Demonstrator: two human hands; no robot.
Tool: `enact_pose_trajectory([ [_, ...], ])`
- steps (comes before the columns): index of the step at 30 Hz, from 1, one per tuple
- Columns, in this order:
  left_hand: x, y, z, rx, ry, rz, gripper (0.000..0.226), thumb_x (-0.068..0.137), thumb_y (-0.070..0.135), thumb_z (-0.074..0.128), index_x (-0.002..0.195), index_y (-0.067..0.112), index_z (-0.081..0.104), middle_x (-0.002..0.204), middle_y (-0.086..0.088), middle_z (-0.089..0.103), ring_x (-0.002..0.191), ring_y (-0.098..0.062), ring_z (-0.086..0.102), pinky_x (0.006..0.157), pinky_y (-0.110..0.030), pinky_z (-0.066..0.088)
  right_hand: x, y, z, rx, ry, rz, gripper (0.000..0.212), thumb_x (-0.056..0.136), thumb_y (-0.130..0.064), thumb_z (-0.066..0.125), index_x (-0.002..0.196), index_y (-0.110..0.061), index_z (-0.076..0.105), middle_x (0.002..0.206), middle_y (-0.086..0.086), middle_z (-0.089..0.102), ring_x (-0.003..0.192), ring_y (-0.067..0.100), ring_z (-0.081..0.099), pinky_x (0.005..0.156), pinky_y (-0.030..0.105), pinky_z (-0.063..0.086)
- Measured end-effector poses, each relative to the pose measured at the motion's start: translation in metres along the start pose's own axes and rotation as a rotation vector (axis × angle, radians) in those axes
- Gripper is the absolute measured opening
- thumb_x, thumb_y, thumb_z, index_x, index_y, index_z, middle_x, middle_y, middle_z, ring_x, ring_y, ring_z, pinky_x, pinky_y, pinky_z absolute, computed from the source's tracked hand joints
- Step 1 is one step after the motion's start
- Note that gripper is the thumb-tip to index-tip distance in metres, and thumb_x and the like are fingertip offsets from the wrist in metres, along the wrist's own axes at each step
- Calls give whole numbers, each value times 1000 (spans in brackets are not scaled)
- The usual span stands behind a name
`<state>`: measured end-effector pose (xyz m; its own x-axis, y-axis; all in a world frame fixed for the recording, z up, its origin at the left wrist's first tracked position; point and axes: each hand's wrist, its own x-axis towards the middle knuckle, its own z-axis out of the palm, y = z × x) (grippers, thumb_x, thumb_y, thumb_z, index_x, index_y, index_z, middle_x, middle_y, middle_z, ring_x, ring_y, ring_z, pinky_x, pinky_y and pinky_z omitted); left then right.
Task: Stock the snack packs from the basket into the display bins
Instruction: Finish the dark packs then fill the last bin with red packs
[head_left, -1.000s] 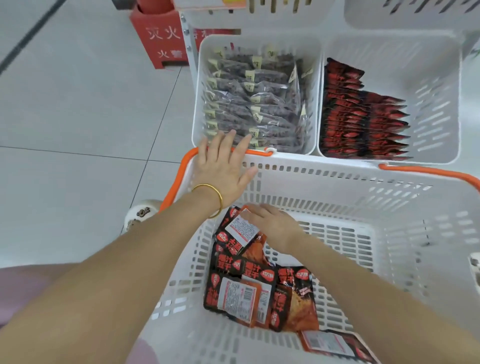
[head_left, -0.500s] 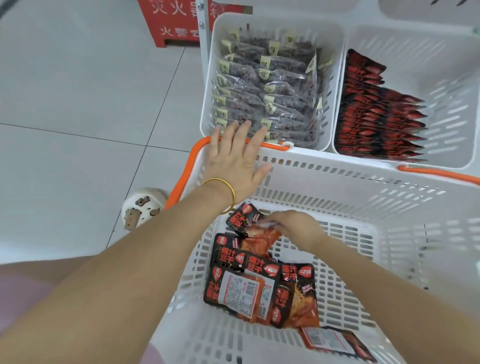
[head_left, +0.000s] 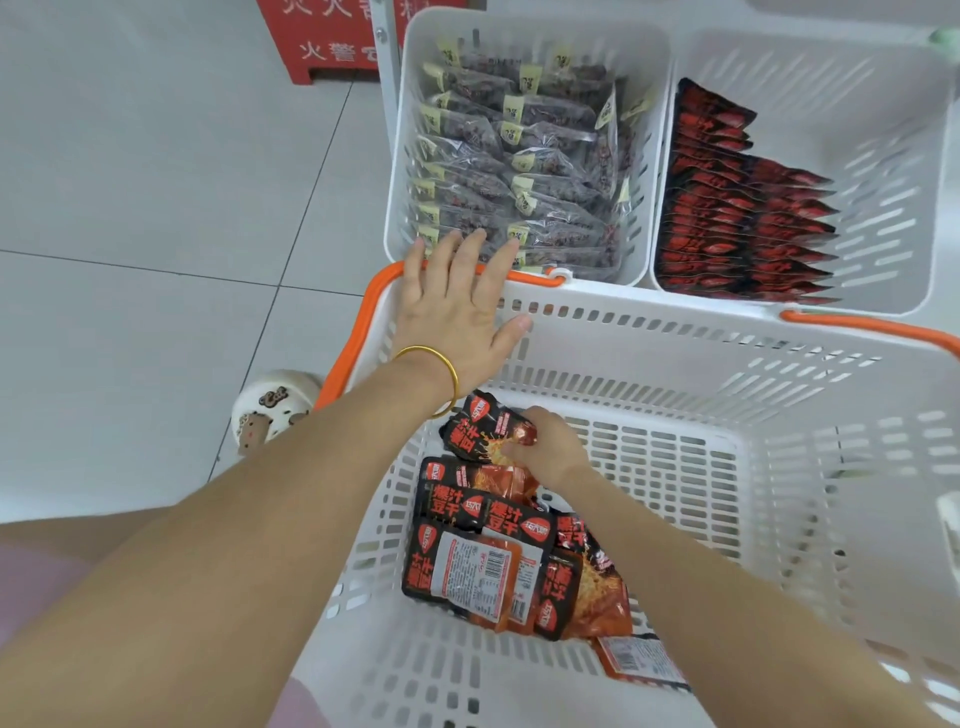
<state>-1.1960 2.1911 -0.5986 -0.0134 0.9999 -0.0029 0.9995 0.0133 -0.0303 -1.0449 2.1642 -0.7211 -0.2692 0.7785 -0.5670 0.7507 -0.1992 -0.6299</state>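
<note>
A large white slotted basket (head_left: 675, 358) fills the lower view, just in front of two white display bins. The left bin (head_left: 399, 156) is packed with clear packs, and the right bin (head_left: 883, 156) is part-filled with red-and-black ones. A pile of snack packs (head_left: 498, 561) lies on the basket floor, towards its left side. The left hand (head_left: 457, 322) rests flat on the basket's far rim, fingers spread. The right hand (head_left: 550, 452), down inside the basket, seems to pinch one snack pack (head_left: 475, 428) at its edge, fingertips partly hidden. A gold bangle (head_left: 441, 364) circles the left wrist.
</note>
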Motion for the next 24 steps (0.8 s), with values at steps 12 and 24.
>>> enact_pose_trajectory([
  [12, -1, -5, -4, -74, -68, -10, 65, 94, 60, 20, 150, 30, 5, 156, -3, 10, 144, -23, 1, 114, -45, -10, -61, 13, -46, 589, 264, 8, 27, 79, -6, 73, 103, -14, 62, 90, 2, 70, 72, 16, 67, 56, 27, 55],
  [24, -29, 103, -65, -1188, -310, -5, 73, 76, 49, 71, 133, 20, 35, 121, 12, 52, 113, -5, 52, 96, -28, 46, -119, -18, -134, 1238, 370, -267, 36, 79, -12, 64, 113, -2, 61, 101, 17, 69, 90, 33, 63, 85, 56, 47],
])
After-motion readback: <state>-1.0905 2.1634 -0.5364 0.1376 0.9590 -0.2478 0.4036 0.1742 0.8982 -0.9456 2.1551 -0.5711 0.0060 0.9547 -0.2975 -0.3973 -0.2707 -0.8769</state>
